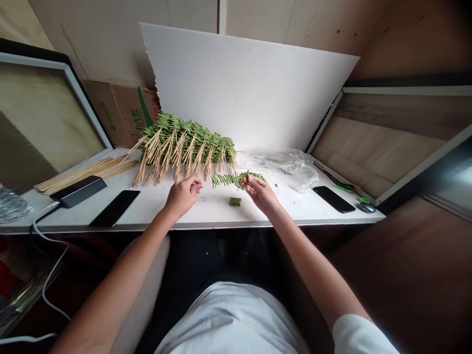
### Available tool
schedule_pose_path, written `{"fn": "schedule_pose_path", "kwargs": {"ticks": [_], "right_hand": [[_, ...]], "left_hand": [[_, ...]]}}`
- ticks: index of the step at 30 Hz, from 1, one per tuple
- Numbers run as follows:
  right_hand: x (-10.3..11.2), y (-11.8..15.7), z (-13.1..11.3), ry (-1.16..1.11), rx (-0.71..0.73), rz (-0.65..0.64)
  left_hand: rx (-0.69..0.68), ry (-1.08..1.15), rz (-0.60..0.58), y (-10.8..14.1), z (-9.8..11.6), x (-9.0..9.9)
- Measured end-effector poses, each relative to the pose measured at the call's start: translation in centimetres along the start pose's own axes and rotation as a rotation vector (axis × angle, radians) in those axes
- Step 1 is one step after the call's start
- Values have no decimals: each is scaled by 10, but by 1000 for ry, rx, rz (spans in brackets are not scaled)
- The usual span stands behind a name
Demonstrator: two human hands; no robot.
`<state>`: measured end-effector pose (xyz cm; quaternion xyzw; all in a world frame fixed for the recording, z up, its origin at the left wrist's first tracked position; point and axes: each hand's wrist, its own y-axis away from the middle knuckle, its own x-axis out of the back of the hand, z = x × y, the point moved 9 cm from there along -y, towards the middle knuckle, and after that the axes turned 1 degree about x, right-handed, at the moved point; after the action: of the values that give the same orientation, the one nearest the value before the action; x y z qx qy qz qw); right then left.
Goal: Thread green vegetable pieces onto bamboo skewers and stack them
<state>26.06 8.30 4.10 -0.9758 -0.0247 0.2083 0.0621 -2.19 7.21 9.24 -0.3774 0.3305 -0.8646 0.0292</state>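
My right hand (259,191) pinches a short green bean piece (248,172) between thumb and fingertips, just in front of a small pile of cut green beans (262,177) that it partly hides. My left hand (183,195) hovers over the table to the left, fingers curled together; what they hold, if anything, cannot be made out. Between the hands runs a slanted row of green bean pieces (223,180). Closer to the front edge lies a short block of bean pieces side by side (235,201). Behind my left hand is a large stack of green bean skewers (191,132), bamboo ends facing me.
Loose bamboo sticks (88,172) lie at left, beside a black box-shaped device (83,191) and a phone (115,208). To the right are a clear plastic bag (295,169), another phone (334,199) and a mouse (367,207). A white board (247,88) stands behind.
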Motion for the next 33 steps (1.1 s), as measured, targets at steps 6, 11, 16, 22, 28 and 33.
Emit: {"fn": "schedule_pose_path", "kwargs": {"ticks": [6,11,16,22,28,33], "right_hand": [[-2,3,3,-8,-25,-2],[-1,4,4,8,-13,33],[0,1,6,-1,8,34],[0,1,7,-37,6,39],[-2,2,5,-48,-8,65],[-1,3,3,-32,8,93]], "left_hand": [[11,16,-5,1,3,-1],[25,29,-9,1,2,-2],[13,38,-12,2,2,-4],[16,47,-22,2,1,-6],[23,36,-27,3,1,-6],[12,15,-26,3,3,-5]]}}
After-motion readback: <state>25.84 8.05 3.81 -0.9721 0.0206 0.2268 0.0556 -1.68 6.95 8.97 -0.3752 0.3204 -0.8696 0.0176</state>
